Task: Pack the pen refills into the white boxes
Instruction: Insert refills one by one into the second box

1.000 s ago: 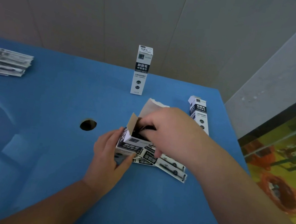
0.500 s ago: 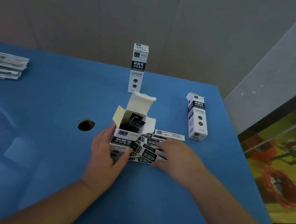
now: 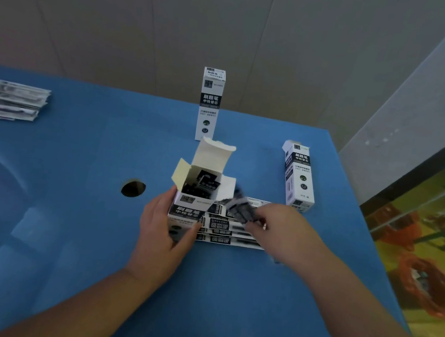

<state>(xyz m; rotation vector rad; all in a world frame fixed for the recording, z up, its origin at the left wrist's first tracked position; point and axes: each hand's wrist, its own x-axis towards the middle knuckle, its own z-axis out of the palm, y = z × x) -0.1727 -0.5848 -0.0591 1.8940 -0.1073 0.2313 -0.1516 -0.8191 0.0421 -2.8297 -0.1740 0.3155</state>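
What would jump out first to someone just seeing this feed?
The open box at the table's centre, flaps up, gripped by the left hand. Beside it, the right hand lifts a blurred refill pack off the pile. Behind stand two closed boxes.

three white boxes (image 3: 210, 101), two refill piles (image 3: 228, 230).

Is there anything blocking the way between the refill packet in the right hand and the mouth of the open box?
Nothing visible does. The right hand pinches a refill packet just right of the open box, which the left hand grips. The box's lid and side flaps are folded back; packets already inside leave some room.
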